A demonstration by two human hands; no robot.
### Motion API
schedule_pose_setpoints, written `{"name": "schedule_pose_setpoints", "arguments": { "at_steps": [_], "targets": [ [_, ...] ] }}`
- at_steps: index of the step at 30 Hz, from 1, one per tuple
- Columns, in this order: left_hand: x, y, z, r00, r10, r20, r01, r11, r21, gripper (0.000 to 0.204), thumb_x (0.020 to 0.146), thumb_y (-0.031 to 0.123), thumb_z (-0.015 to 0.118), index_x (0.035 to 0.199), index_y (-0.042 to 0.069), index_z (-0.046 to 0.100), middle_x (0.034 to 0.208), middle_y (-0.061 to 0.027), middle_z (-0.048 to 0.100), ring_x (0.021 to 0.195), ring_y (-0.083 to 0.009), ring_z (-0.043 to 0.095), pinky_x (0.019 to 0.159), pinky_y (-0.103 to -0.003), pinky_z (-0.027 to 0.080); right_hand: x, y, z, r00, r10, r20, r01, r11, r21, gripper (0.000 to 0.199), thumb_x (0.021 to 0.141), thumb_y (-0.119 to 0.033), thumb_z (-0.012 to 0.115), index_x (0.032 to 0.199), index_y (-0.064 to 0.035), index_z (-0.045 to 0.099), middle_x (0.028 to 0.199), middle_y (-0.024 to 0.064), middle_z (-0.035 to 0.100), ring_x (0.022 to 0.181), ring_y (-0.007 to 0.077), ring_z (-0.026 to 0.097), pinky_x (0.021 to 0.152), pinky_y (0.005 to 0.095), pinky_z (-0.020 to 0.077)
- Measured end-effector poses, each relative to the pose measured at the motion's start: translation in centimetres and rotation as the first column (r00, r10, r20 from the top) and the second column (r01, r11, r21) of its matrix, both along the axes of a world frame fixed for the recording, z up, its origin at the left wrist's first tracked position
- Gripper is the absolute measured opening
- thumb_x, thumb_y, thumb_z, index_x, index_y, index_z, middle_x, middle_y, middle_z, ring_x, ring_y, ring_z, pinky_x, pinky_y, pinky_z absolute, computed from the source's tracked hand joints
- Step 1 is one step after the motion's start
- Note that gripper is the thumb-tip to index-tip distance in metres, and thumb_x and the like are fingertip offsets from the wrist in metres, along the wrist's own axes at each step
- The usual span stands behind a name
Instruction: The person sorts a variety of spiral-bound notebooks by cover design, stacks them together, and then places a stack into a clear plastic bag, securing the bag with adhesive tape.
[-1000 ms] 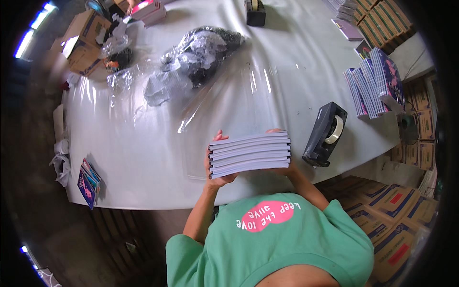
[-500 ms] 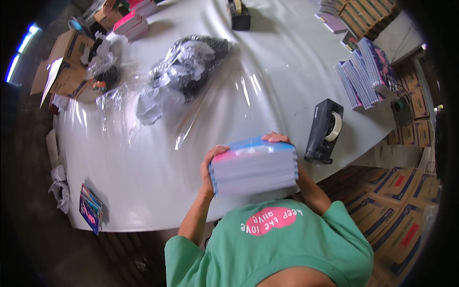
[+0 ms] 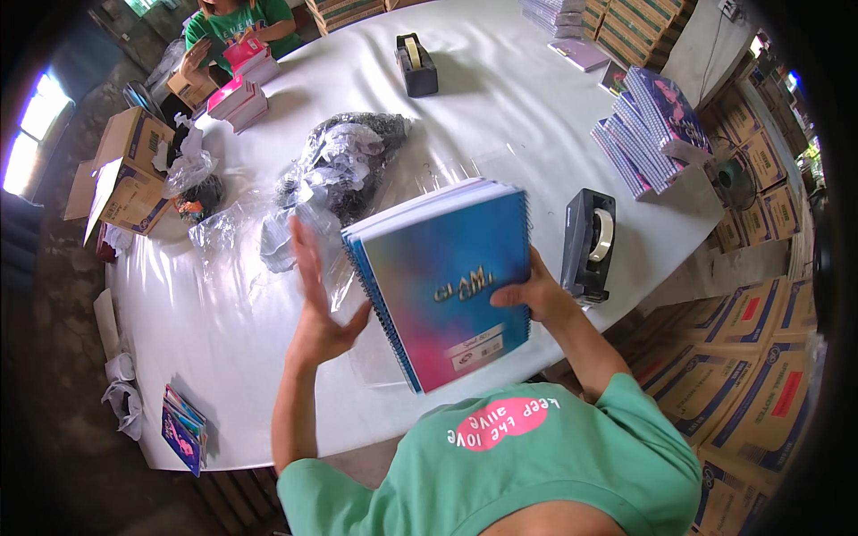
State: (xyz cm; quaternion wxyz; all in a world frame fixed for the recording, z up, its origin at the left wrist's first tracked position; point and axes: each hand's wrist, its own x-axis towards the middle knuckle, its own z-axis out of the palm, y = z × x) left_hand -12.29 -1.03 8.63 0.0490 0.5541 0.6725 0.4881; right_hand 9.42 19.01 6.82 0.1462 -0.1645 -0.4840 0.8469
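Note:
A stack of spiral notebooks [image 3: 447, 277] with a blue and pink cover is held up over the near side of the table, tilted so its top cover faces me. My right hand [image 3: 542, 290] grips the right edge, thumb on the cover and fingers hidden behind. To the left of the stack my left hand [image 3: 320, 308] is open, fingers stretched upward and thumb close to the spiral binding; whether it touches is hard to tell. Right of the stack stands a black tape dispenser [image 3: 581, 259] with a roll of tape.
Crumpled plastic wrap [image 3: 344, 161] lies beyond the stack. A second tape dispenser [image 3: 417, 71] stands farther back. Spiral notebooks [image 3: 657, 125] are piled at right, and small booklets [image 3: 183, 429] stand near left. An open carton [image 3: 134, 179] sits left; a co-worker [image 3: 241, 27] is at the far side.
The notebook stack has turned from showing its page edges to showing its front cover. My left hand has let go and moved left. The view has shifted, bringing the co-worker further in.

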Motion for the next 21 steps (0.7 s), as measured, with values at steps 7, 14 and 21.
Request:
{"name": "schedule_pose_setpoints", "arguments": {
  "at_steps": [7,14,21],
  "targets": [
    [8.2,0.8,-10.7,0.812,0.007,0.584,-0.097,0.988,0.123,0.122,0.055,0.052,0.082,0.143,0.006,0.012,0.148,-0.0158,0.015,0.130,-0.0265,0.030,0.107,-0.040,0.026,2.1,-0.3,-10.5,0.992,0.030,-0.121,0.055,0.766,0.641,0.101,0.060,-0.015,0.083,0.139,-0.0031,0.022,0.133,0.0130,0.040,0.123,0.0230,0.040,0.104,0.0372,0.0299],
    [8.8,2.2,-14.2,0.839,-0.027,0.543,-0.083,0.981,0.178,0.125,0.049,0.047,0.086,0.142,0.005,0.015,0.134,-0.0164,0.037,0.132,-0.0290,0.029,0.109,-0.044,0.021,0.7,-0.1,-14.1,0.989,-0.033,-0.147,0.117,0.786,0.607,0.068,0.090,-0.040,0.049,0.144,-0.0150,0.017,0.146,0.0158,0.022,0.135,0.0260,0.021,0.110,0.0431,0.0143],
    [8.3,1.3,-16.6,0.880,0.138,0.455,-0.183,0.981,0.056,0.034,0.091,0.025,0.051,0.116,0.001,0.047,0.101,-0.0125,0.061,0.101,-0.0231,0.058,0.099,-0.040,0.036,2.2,0.5,-12.5,0.998,0.065,0.020,-0.067,0.916,0.395,0.037,0.089,-0.022,0.054,0.121,-0.0051,0.048,0.117,0.0103,0.056,0.113,0.0224,0.052,0.097,0.0350,0.0387]
  ]
}}
